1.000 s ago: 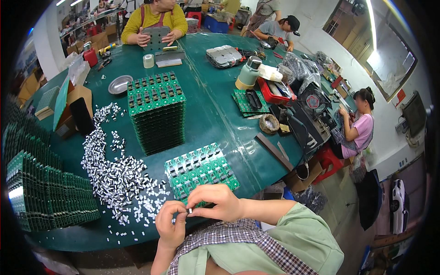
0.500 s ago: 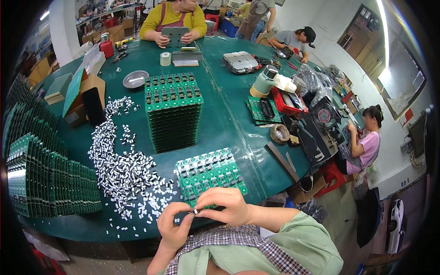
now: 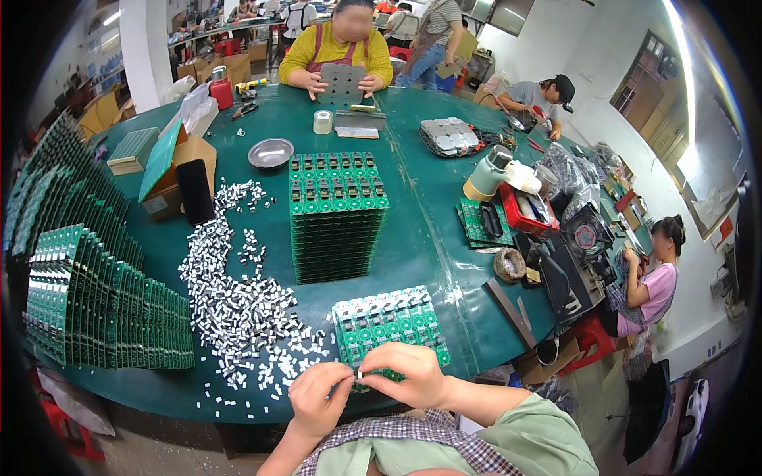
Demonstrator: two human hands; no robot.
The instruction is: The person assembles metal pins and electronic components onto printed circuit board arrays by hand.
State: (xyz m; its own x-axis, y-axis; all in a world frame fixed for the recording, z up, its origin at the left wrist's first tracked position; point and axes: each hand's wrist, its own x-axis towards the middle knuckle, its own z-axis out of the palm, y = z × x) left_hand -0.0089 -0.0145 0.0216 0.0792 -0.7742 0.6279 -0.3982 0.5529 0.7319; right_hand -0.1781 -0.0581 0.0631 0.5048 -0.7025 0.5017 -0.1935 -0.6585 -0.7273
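Note:
My two hands meet above the near edge of a green circuit board panel [image 3: 390,324] that lies flat on the table. The thumb and forefinger of my right hand [image 3: 413,376] pinch a small white piece [image 3: 359,376]. My left hand [image 3: 320,398] is closed in a pinch right beside it; what its fingertips hold is too small to make out. Left of the board spreads a heap of small white and black pieces [image 3: 242,305], with several strays near my left hand.
A tall stack of circuit boards [image 3: 333,246] stands beyond the flat panel. More boards stand on edge [image 3: 111,309] at the left. A phone [image 3: 194,193], a metal dish [image 3: 271,153] and a dark bar [image 3: 509,312] lie on the green table. Several co-workers sit around it.
The view has shifted, so the table sits lower and further right. Both my hands remain pinched together at the small white piece, near the board's front edge.

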